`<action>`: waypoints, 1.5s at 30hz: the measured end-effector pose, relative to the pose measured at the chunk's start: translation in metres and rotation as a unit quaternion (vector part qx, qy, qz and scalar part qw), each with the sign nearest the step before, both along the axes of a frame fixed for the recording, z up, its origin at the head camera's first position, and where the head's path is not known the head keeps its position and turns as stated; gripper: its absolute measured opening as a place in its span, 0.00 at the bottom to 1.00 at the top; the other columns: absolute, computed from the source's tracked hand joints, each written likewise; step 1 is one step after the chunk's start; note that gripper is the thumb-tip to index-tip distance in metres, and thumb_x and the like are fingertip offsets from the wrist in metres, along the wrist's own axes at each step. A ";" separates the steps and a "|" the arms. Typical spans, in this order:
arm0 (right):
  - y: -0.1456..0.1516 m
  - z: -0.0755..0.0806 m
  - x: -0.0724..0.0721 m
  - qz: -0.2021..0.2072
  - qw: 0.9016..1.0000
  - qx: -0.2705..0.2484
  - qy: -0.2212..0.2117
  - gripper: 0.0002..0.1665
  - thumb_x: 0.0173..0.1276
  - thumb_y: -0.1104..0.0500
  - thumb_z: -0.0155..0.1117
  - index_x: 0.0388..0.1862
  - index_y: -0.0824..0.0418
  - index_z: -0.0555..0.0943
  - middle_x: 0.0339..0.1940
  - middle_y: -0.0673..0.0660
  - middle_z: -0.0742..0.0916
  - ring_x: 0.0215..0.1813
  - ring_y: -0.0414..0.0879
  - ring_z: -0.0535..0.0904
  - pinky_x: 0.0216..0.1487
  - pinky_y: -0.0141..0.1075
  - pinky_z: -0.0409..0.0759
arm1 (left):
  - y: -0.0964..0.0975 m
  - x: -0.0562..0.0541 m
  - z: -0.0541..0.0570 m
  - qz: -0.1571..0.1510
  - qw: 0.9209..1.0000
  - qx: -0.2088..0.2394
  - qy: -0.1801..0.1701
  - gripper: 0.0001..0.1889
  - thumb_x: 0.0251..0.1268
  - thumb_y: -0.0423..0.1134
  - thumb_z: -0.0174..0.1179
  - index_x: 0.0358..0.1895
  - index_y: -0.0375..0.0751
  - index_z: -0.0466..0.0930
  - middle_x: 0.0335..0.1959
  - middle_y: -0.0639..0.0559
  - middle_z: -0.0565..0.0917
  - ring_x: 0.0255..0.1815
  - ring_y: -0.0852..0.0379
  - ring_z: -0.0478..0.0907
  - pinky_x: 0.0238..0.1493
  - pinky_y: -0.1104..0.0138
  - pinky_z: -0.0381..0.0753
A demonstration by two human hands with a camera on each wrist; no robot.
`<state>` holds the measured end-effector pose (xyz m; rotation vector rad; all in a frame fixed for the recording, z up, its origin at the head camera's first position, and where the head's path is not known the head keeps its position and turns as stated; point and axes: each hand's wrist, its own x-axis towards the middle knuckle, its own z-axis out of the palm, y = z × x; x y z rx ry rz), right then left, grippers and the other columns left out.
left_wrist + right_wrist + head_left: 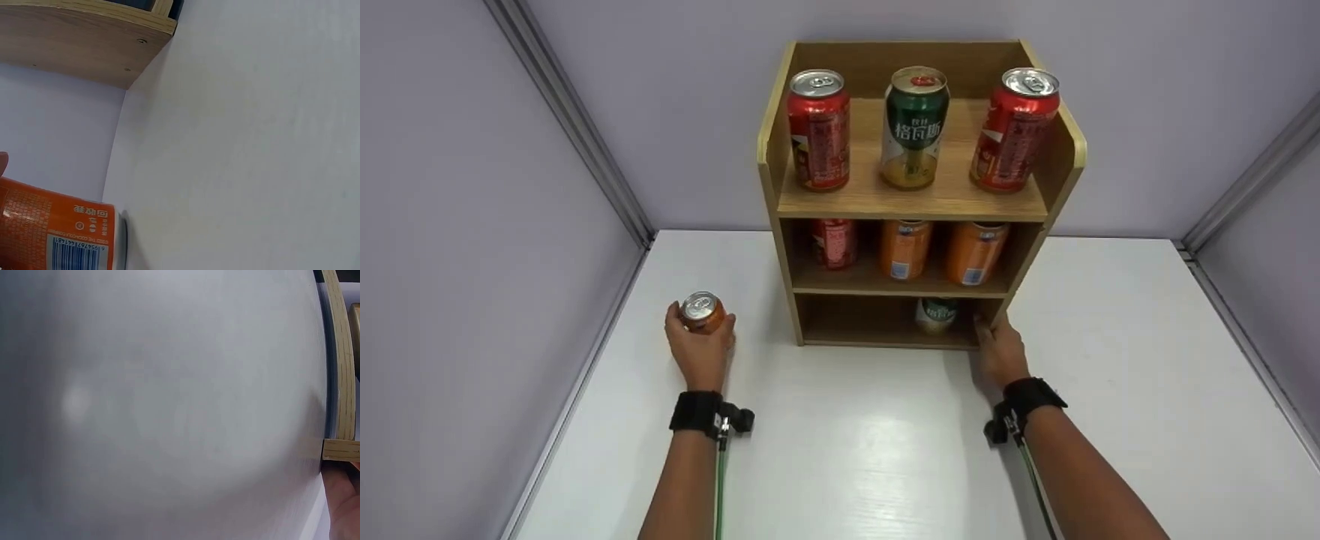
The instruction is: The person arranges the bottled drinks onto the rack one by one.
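Observation:
At the left of the head view, my left hand [703, 352] grips an orange can [706, 321] with a silver top, fingers and thumb round its sides. The left wrist view shows the can's barcode side [79, 236]; its base is at or just above the white table, I cannot tell which. My right hand [1003, 354] holds the lower right side panel of a small wooden shelf [900, 211], a digit inside the bottom compartment and the rest of the hand outside. Just left of those fingertips, a green and white can [937, 315] stands on the bottom level.
On the top level stand a red can [819, 139], a green can [915, 127] and another red can [1015, 131]. The middle level holds a red can [835, 244] and two orange cans [905, 249]. Pale walls [697, 112] enclose the white table [855, 450].

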<state>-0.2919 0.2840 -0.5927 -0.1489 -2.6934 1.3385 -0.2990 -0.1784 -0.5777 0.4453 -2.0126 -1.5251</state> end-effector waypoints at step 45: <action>-0.002 0.001 0.000 -0.014 1.000 -0.004 -0.009 0.38 0.78 0.38 0.39 0.76 0.58 0.57 0.66 0.69 0.73 0.67 0.64 0.68 0.64 0.56 0.64 | -0.007 0.026 -0.005 -0.008 0.999 0.003 0.033 0.42 0.46 0.32 0.75 0.68 0.39 0.64 0.63 0.46 0.71 0.63 0.51 0.69 0.61 0.56 0.68</action>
